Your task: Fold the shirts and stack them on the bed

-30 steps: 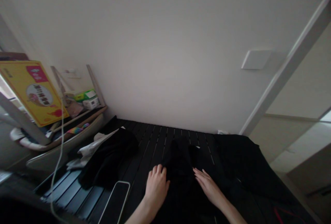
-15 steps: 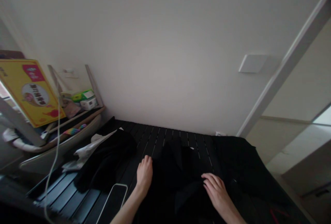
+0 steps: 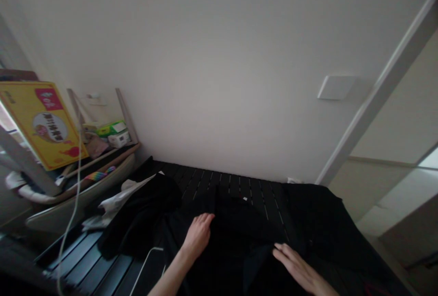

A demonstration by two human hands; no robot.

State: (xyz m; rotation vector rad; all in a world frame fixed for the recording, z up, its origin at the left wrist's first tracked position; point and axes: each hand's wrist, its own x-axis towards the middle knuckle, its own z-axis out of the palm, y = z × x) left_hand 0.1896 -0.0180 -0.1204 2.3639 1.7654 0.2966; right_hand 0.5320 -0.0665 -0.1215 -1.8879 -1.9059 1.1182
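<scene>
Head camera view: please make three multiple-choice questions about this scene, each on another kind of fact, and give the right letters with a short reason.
1. Where is the white wall plate?
A) Right part of the wall
B) Left part of the wall
C) Lying on the slats

2. What colour is the cloth under the left hand?
A) White
B) Black
C) Red

3. How is the right hand?
A) Open, resting on the cloth
B) Closed in a fist
C) Raised high above the cloth

1: A, it sits near the white frame.
2: B, it looks black.
3: A, its fingers lie spread.

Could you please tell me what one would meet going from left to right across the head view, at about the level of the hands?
Yellow printed board → black cloth bundle → left hand → black garment → right hand
</scene>
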